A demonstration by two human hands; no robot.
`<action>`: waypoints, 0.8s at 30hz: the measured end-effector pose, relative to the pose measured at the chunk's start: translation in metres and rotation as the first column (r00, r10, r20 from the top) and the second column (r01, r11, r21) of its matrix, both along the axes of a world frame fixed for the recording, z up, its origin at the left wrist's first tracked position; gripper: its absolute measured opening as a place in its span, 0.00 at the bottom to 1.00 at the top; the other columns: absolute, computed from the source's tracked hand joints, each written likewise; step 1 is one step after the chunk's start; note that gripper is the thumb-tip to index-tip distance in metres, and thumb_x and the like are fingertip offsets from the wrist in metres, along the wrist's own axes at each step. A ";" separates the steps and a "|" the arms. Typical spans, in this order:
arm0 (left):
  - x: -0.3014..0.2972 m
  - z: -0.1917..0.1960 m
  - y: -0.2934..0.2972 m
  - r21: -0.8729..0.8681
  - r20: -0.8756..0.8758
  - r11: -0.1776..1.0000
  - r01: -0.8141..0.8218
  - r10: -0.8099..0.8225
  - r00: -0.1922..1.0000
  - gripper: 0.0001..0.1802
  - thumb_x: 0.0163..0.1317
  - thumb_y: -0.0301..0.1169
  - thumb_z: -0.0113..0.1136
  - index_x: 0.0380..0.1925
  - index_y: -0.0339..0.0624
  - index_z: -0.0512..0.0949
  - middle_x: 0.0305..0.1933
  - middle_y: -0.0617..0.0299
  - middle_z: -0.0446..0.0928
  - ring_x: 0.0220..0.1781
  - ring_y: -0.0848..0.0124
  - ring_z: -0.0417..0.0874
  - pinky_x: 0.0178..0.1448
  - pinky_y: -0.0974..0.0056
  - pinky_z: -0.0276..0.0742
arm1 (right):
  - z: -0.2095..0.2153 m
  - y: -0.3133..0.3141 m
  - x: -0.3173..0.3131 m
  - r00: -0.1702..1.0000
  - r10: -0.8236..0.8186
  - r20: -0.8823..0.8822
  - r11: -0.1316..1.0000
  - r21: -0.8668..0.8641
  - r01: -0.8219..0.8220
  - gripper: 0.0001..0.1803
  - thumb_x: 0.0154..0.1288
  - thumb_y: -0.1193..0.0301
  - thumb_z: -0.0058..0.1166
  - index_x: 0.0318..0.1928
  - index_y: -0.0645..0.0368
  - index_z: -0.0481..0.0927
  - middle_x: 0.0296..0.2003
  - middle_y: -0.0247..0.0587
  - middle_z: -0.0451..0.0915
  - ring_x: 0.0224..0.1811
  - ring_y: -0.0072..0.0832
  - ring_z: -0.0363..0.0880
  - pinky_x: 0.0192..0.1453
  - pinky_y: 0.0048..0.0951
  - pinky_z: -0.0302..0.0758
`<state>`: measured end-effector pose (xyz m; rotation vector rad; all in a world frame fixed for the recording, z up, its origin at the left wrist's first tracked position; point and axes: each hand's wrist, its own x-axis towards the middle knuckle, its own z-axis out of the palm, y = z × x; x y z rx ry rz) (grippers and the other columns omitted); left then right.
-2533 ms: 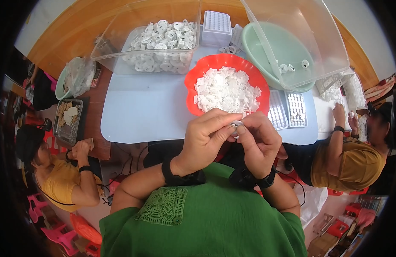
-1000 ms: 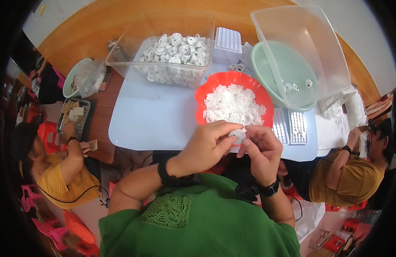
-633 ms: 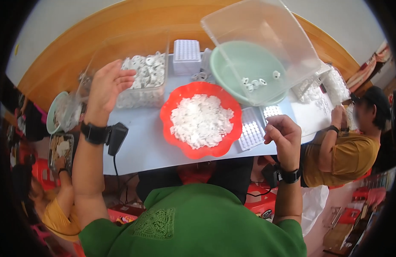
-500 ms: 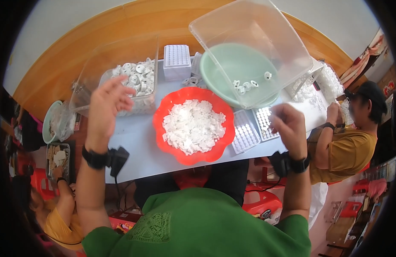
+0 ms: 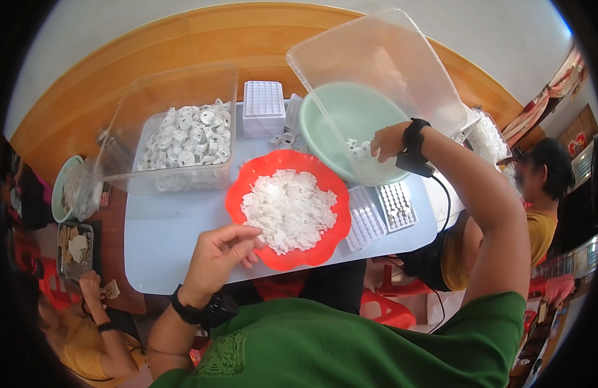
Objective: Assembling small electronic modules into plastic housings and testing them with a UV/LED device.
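Note:
My left hand (image 5: 226, 253) hovers at the near left rim of a red scalloped bowl (image 5: 237, 173), thumb and forefinger closed together. Whatever sits between those fingertips is too small to make out. White plastic flakes (image 5: 289, 210) fill the bowl. On the far right, my right hand (image 5: 390, 142) reaches down into a tilted clear plastic bin (image 5: 402, 71) resting in a pale green basin (image 5: 317, 126). Its fingers are bent together beside a few white round plastic parts (image 5: 358, 150); the fingertips are partly hidden. Black straps circle both wrists.
A clear bin (image 5: 127, 152) of white round parts stands at the left back, with stacked white trays (image 5: 264, 107) beside it. Two pitted trays (image 5: 365, 220) lie right of the bowl on the light blue table (image 5: 163, 226). People in yellow sit at both sides.
My left hand has come down from the left bin to the red bowl, its fingers closing. My right hand has moved from above the pitted trays up into the tilted bin.

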<state>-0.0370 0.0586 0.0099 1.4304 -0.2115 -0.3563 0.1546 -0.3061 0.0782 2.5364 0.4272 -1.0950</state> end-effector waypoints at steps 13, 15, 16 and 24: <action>-0.002 -0.014 0.000 -0.124 -0.060 0.990 -0.068 0.061 0.996 0.11 0.63 0.21 0.52 0.45 0.32 0.77 0.38 0.54 0.80 0.32 0.74 0.80 0.36 0.70 0.78 | 0.072 0.018 -0.036 0.868 -0.397 0.298 0.584 0.812 -0.011 0.07 0.54 0.78 0.57 0.35 0.67 0.81 0.28 0.39 0.82 0.29 0.22 0.80 0.34 0.23 0.76; -0.005 -0.013 -0.009 -0.151 0.000 0.983 -0.101 0.102 0.995 0.11 0.63 0.21 0.51 0.44 0.32 0.77 0.39 0.54 0.80 0.34 0.74 0.80 0.37 0.71 0.77 | 0.078 0.044 -0.075 0.876 -0.475 0.077 0.288 0.955 0.072 0.06 0.56 0.82 0.56 0.36 0.67 0.80 0.30 0.40 0.82 0.32 0.21 0.81 0.35 0.22 0.79; -0.006 -0.012 -0.015 -0.174 0.059 0.977 -0.121 0.133 0.989 0.11 0.63 0.21 0.50 0.44 0.32 0.77 0.40 0.55 0.80 0.36 0.74 0.79 0.38 0.71 0.77 | 0.075 0.052 -0.095 0.898 -0.441 0.003 0.169 0.982 0.079 0.07 0.56 0.84 0.55 0.37 0.67 0.79 0.32 0.39 0.81 0.33 0.21 0.81 0.35 0.22 0.79; -0.017 0.004 -0.057 -0.126 0.314 0.990 -0.068 0.105 0.943 0.22 0.57 0.16 0.57 0.54 0.34 0.72 0.49 0.57 0.71 0.40 0.74 0.77 0.42 0.70 0.78 | -0.003 0.113 -0.196 0.803 -0.551 -0.227 -0.248 0.963 0.103 0.11 0.53 0.87 0.57 0.38 0.65 0.76 0.31 0.32 0.79 0.33 0.16 0.78 0.36 0.19 0.76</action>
